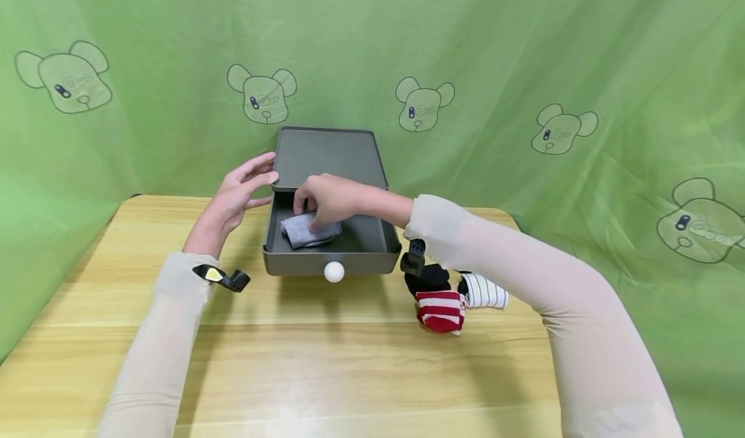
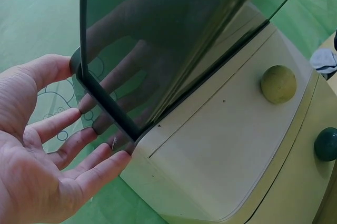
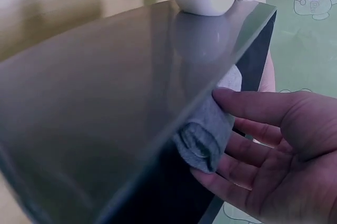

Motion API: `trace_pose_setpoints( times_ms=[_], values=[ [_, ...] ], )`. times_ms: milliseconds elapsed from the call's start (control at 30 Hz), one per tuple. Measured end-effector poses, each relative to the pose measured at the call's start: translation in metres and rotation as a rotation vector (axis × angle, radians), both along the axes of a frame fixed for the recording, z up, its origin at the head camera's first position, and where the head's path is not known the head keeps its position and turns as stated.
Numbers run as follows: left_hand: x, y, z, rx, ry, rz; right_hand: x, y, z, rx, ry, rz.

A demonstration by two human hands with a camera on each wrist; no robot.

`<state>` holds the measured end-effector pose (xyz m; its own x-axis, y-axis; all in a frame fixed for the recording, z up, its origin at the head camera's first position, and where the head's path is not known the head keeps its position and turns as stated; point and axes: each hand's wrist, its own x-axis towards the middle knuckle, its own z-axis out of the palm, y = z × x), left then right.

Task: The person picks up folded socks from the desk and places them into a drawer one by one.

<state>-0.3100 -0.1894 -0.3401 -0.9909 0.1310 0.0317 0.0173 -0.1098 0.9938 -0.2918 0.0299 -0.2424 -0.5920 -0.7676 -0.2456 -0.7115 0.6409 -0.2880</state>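
A small drawer cabinet [image 1: 332,156] with a dark grey top stands at the back of the table. Its top drawer [image 1: 372,262], dark grey with a white round knob [image 1: 334,272], is pulled out toward me. Inside lies a rolled grey sock [image 1: 305,231], near the drawer's front left. My right hand [image 1: 332,198] reaches down into the drawer and holds this sock, thumb on one side and fingers on the other, as the right wrist view shows. My left hand [image 1: 237,192] is spread at the cabinet's left side, thumb and fingertips against its top corner.
On the table [image 1: 326,373], right of the cabinet and below my right forearm, lie a black rolled sock [image 1: 429,279], a red-and-white striped sock [image 1: 441,312] and a white sock with dark stripes [image 1: 484,290]. A green curtain [image 1: 349,37] hangs behind. Lower drawers with knobs [image 2: 279,84] show in the left wrist view.
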Motion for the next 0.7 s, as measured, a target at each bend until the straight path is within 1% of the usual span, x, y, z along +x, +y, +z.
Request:
trace_pose_setpoints(
  times_ms=[167,367,567,700],
  values=[
    [0.000,0.001,0.000,0.001,0.001,-0.003,0.004,-0.004,0.002,0.059,0.061,-0.009],
    [0.000,0.001,0.000,-0.012,-0.003,0.003,0.008,-0.006,0.005,0.101,0.098,-0.027],
    [0.000,0.002,0.000,-0.011,-0.012,-0.007,0.009,-0.001,0.009,0.076,0.093,-0.028],
    [0.001,0.002,0.000,-0.010,-0.008,0.004,0.008,0.009,0.020,0.035,0.094,-0.027]
  ],
)
